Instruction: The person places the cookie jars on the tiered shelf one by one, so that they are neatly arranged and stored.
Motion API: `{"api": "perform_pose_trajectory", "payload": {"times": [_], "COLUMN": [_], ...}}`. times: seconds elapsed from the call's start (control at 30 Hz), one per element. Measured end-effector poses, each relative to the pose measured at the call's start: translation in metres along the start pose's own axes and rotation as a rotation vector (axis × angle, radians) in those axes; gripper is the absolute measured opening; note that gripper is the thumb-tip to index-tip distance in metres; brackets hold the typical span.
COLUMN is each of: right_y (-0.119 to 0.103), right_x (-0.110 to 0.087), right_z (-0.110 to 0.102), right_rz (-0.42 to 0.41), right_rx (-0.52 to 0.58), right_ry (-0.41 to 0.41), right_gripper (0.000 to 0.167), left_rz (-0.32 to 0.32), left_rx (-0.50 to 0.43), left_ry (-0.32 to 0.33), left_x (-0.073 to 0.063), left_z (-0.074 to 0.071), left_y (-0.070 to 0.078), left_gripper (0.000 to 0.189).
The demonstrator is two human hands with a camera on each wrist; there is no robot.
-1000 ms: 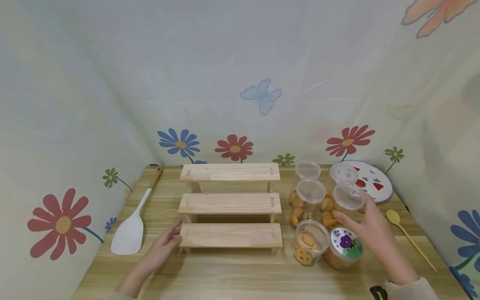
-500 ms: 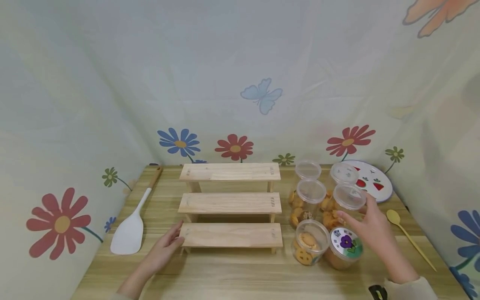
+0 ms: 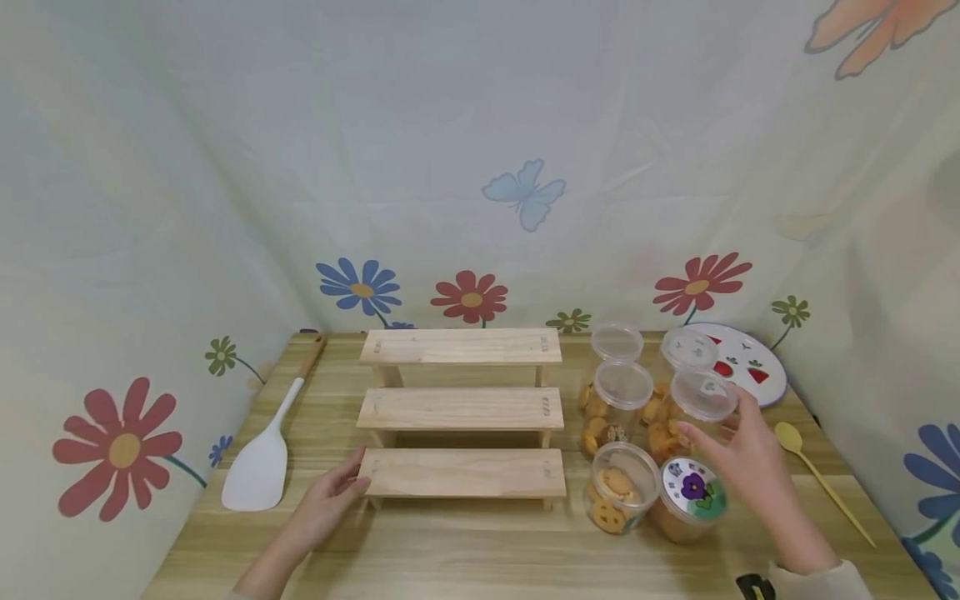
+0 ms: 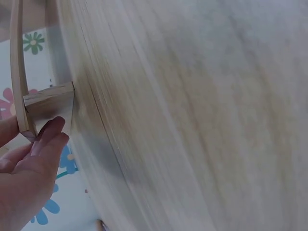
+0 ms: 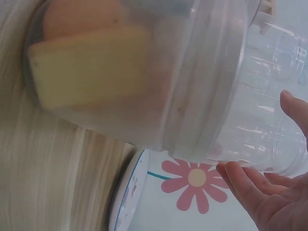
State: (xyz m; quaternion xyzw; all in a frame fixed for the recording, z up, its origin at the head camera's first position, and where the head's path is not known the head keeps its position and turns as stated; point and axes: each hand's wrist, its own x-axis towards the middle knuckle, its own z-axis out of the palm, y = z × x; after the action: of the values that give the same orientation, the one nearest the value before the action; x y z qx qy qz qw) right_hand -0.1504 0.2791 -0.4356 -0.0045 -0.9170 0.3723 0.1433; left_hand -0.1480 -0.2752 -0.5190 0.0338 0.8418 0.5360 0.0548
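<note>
near the right hand point(image 3: 752, 457), jars point(image 3: 687, 526), plate point(image 3: 771, 357), spoon point(image 3: 823, 485)

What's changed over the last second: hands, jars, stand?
The left hand has shifted slightly right and now grips the left end of the lowest step. The right hand, already around a clear cookie jar, has nudged it slightly right. The wooden stand, other jars, white spatula and yellow spoon stayed put.

Plate point(image 3: 771, 379) partly hidden behind jars point(image 3: 703, 396); orange butterfly point(image 3: 873, 32) cut by top edge; lid lettering point(image 3: 675, 492) too small.
</note>
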Motion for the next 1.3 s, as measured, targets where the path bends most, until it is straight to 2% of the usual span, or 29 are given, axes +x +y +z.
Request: {"api": "perform_pose_trajectory", "payload": {"times": [0.33, 0.6, 0.8, 1.07, 1.3], "right_y": [-0.01, -0.022, -0.028, -0.036, -0.046], "right_x": [0.003, 0.002, 0.006, 0.008, 0.011], "right_z": [-0.012, -0.024, -0.034, -0.047, -0.06], "right_rz": [-0.014, -0.046, -0.077, -0.108, -0.132], "right_rx": [0.039, -0.013, -0.082, -0.069, -0.06], "right_ry": [0.02, 0.087, 0.077, 0.095, 0.077], "right_gripper": [0.089, 0.087, 0.089, 0.084, 0.081], "left_rz": [0.01, -0.017, -0.005, -0.008, -0.013], "left_rx": [-0.028, -0.043, -0.043, -0.045, -0.035], "left_ry": [0.003, 0.014, 0.008, -0.027, -0.02], "left_x": [0.0, -0.001, -0.001, -0.002, -0.002], "left_z": [0.003, 0.005, 0.004, 0.001, 0.001], "left_y": [-0.004, -0.002, -0.001, 0.0, 0.0], "left_gripper": [0.058, 0.059, 0.058, 0.061, 0.061]}}
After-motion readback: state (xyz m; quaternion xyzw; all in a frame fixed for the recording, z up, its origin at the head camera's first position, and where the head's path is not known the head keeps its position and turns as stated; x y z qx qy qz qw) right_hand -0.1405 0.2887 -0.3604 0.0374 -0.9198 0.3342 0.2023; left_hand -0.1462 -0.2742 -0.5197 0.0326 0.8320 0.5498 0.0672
